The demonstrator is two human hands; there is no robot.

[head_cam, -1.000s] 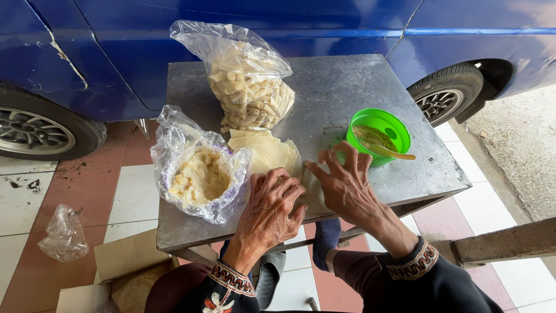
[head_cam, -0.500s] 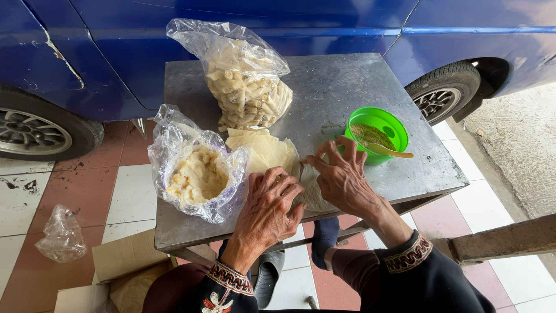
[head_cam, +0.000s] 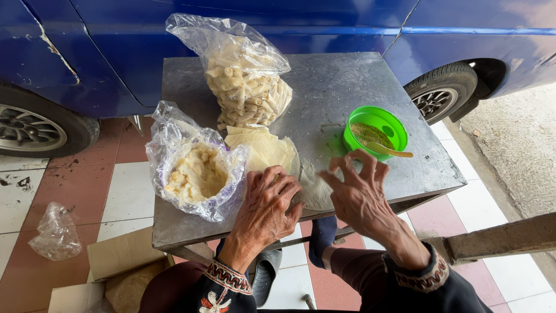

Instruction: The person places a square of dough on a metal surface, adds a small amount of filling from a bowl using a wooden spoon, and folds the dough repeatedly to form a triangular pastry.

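Lying flat under both hands: thin wrapper sheet, w/ wrapper stack just beside.

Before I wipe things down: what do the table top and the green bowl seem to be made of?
The table top looks like sheet metal, probably stainless steel: dull grey, scuffed, with a thin folded edge. The green bowl looks like plastic: bright, uniform colour, smooth and slightly glossy, with a thin rim.

Metal table carries two bags, wrappers, green bowl.
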